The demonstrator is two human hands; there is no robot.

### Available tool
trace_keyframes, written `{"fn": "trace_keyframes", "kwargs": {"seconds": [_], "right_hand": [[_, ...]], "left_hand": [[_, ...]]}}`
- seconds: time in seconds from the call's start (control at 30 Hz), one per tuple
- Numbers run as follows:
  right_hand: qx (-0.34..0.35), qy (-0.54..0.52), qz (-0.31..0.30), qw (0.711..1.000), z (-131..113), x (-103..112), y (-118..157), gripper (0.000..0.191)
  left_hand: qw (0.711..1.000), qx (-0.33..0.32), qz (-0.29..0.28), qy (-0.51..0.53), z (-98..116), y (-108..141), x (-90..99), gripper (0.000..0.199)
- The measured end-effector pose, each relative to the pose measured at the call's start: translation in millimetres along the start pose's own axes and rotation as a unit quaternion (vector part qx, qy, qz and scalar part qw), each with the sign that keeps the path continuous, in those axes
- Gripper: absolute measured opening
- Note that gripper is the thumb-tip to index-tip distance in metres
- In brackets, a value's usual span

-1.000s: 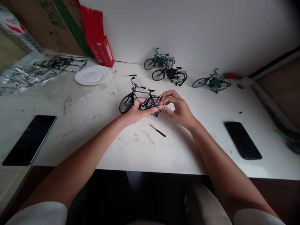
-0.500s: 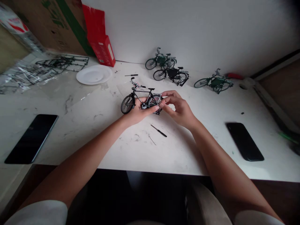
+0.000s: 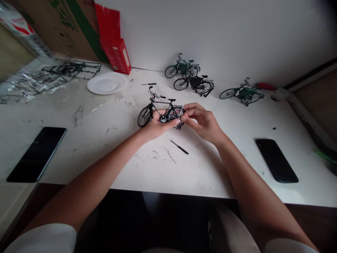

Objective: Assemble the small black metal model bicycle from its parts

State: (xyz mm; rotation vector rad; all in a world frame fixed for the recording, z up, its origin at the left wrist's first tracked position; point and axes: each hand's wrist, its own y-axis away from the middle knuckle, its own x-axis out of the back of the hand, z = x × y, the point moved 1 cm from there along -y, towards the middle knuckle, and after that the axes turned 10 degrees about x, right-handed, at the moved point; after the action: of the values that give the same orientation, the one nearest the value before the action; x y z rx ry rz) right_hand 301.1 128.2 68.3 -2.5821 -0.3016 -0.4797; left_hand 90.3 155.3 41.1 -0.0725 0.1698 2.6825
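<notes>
A small black model bicycle (image 3: 163, 119) is held upright above the white table, its front wheel to the left. My left hand (image 3: 152, 130) grips it from below and behind, thumb along the lower rear of the frame. At the rear wheel and rack, the fingertips of my right hand (image 3: 204, 123) are pinched together; whether a tiny part sits between them cannot be made out. On the table in front of the hands lie a small black-handled screwdriver (image 3: 181, 149) and a thin metal rod (image 3: 172, 158).
Model bicycles, two green (image 3: 182, 67) (image 3: 243, 93) and one black (image 3: 194, 83), stand behind. A white plate (image 3: 106, 83), red box (image 3: 119, 56), another thin tool (image 3: 149, 84) and plastic part frames (image 3: 71, 69) lie at the back left. Phones flank me, left (image 3: 37, 154) and right (image 3: 277, 160).
The whole view has shifted slightly. Both hands keep the same hold on the model bicycle, with the right fingers still at its rear wheel.
</notes>
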Motion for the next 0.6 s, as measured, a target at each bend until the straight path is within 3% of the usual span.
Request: {"fn": "trace_keyframes", "kwargs": {"seconds": [0.6], "right_hand": [[-0.039, -0.018, 0.058, 0.997, 4, -6, 1, 0.029]], "left_hand": [[1.0, -0.004, 0.021, 0.009, -11, -3, 1.4, 0.05]]}}
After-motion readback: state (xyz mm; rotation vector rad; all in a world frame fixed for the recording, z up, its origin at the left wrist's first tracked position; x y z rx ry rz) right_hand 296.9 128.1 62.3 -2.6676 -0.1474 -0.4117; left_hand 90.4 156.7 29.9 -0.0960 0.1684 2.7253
